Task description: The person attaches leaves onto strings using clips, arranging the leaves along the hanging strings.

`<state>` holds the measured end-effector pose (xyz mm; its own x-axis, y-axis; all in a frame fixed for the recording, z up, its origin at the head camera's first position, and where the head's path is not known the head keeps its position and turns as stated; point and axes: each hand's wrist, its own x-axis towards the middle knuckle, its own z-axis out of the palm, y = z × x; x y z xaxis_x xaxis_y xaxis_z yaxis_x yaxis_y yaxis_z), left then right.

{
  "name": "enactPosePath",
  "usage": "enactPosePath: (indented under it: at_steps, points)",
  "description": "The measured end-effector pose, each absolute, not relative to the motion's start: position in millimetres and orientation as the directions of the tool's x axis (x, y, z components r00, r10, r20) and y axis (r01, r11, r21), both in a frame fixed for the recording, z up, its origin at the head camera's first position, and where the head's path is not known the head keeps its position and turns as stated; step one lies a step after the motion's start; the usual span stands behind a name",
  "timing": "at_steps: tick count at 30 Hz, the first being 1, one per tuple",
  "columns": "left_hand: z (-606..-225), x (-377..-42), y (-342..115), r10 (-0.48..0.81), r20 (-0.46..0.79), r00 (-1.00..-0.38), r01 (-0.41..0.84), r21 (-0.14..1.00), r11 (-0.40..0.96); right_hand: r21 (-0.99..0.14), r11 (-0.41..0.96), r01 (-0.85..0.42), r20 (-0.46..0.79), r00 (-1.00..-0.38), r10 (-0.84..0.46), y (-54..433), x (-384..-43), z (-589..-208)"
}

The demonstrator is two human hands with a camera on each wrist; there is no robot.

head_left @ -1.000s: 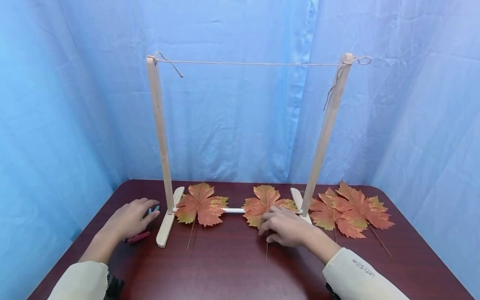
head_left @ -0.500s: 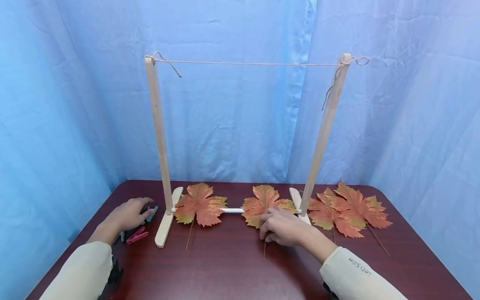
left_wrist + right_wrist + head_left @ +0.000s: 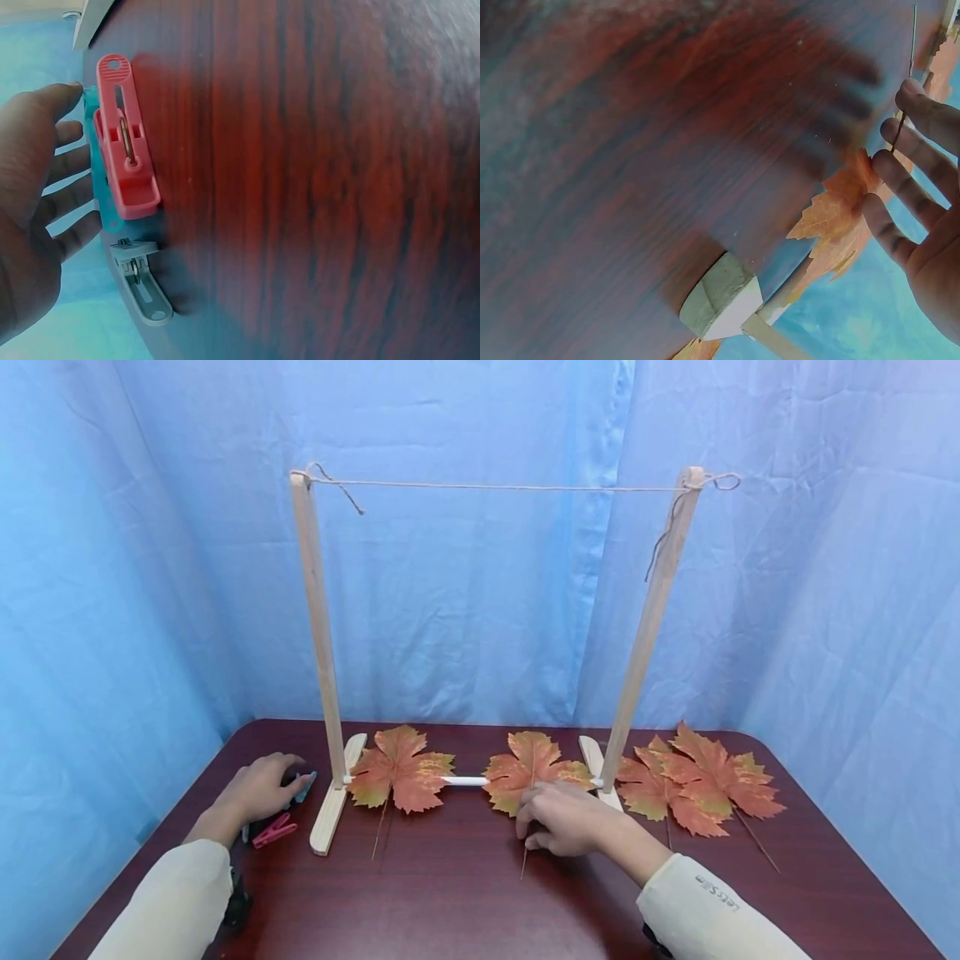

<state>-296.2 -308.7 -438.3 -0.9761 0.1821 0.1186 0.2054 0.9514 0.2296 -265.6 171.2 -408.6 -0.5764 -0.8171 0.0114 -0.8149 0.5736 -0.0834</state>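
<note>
In the head view my right hand is at the stem of an orange artificial maple leaf, pinching it below the blade. The right wrist view has the thin stem running between the fingertips, with the leaf blade beyond. At the left, my left hand lies beside a teal clothespin. In the left wrist view its thumb tip meets the end of that teal clothespin, and the other fingers extend loosely alongside. A pink clothespin and a grey clothespin lie close by.
A wooden frame with a left post and right post stands on the dark red table. Twine stretches between the tops. Another leaf lies left; two overlapping leaves lie right. Blue curtains surround the table.
My left hand has shifted slightly left and back, uncovering more of the pink clothespin. The lower end of the held leaf's stem has swung a little left with the right hand.
</note>
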Motion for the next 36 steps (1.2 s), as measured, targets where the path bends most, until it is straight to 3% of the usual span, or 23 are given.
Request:
enactPosePath:
  at_steps: [9, 23, 36]
  points:
    - [-442, -301, -307, 0.155, 0.121, -0.981, 0.182, 0.263, 0.947, -0.095, 0.553, -0.828, 0.030, -0.558, -0.829, 171, -266, -406]
    - [-449, -307, -304, 0.129, 0.157, -0.979, 0.174, 0.328, 0.929, -0.129, 0.571, -0.811, 0.093, -0.583, -0.807, 168, -267, -395]
    - [-450, -309, -301, 0.143, 0.150, -0.978, 0.193, 0.410, 0.891, -0.251, 0.580, -0.775, 0.176, -0.626, -0.760, 166, -269, -379]
